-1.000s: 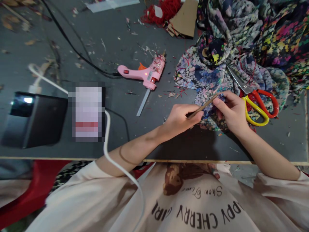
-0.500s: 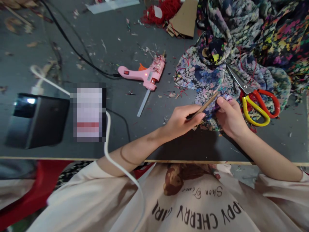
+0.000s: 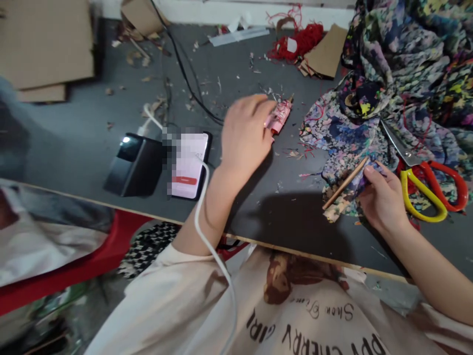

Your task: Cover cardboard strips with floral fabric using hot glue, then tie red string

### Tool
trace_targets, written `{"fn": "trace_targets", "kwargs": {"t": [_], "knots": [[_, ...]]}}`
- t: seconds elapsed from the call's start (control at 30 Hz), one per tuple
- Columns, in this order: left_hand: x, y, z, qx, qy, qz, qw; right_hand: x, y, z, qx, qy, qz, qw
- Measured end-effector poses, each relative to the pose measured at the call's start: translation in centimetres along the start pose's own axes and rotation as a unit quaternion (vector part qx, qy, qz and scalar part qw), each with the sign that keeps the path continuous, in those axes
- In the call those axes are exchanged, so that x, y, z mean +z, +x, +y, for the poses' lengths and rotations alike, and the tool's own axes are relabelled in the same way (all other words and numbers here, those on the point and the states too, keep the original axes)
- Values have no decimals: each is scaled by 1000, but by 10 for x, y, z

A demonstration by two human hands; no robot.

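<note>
My left hand [image 3: 246, 143] reaches over the pink glue gun [image 3: 283, 113], its fingers curled around the handle; the hand hides the handle and the glue stick. My right hand [image 3: 384, 197] is closed at the near edge of the floral fabric [image 3: 338, 130], pinching a bit of it between thumb and fingers. A thin wooden stick [image 3: 344, 185] lies slanted across that edge, its upper end close to my right thumb. Scissors [image 3: 424, 180] with one yellow and one red handle rest on the cloth just right of my right hand, blades pointing away.
Left of my left arm are a lit phone [image 3: 190, 167] and a dark block-shaped device [image 3: 135, 165]. A white cable [image 3: 201, 222] crosses my left forearm. Red yarn [image 3: 305, 42], cardboard pieces [image 3: 327, 52] and a cardboard stack [image 3: 44, 44] lie farther back. Scraps litter the table.
My left hand has let go of the wooden stick and moved left onto the glue gun. The right hand stays at the fabric edge. The view has shifted left.
</note>
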State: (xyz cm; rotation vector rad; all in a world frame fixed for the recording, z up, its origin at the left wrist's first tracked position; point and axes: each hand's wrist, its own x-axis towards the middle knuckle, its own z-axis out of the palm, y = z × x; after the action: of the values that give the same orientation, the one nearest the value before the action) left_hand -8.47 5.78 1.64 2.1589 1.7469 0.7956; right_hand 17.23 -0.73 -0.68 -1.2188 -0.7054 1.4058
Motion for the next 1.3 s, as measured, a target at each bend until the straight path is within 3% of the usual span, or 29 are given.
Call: {"fn": "trace_targets", "kwargs": {"t": [0.07,0.17,0.37,0.5,0.6,0.67,0.73,0.9,1.03,1.1,1.3], "knots": [[-2,4,-20,-37,94,-25,995,-3,2,1,-9,1,-2,1000],[-3,6,-35,-28,168,-107,980,-6,6,2,-9,7,-4,1000],[-19,10,-20,18,210,-177,961,-3,8,-2,-6,1,-20,1000],[-21,8,-10,113,105,-141,978,3,5,-4,18,8,-11,1000],[-15,5,-3,216,0,-92,972,4,5,-3,23,17,1,1000],[-10,4,2,250,-47,-46,966,2,5,-1,16,12,-4,1000],[-5,2,7,250,-100,-16,963,0,6,1,11,7,-14,1000],[4,-4,4,222,-254,-26,941,-3,8,4,19,-7,-24,1000],[14,-11,-3,225,-292,-129,920,-4,10,7,11,-24,-34,999],[19,-14,-4,240,-305,-152,909,-5,12,9,0,-35,-42,999],[28,-15,-8,276,-288,-67,915,-10,14,12,-42,-109,-50,992]]}}
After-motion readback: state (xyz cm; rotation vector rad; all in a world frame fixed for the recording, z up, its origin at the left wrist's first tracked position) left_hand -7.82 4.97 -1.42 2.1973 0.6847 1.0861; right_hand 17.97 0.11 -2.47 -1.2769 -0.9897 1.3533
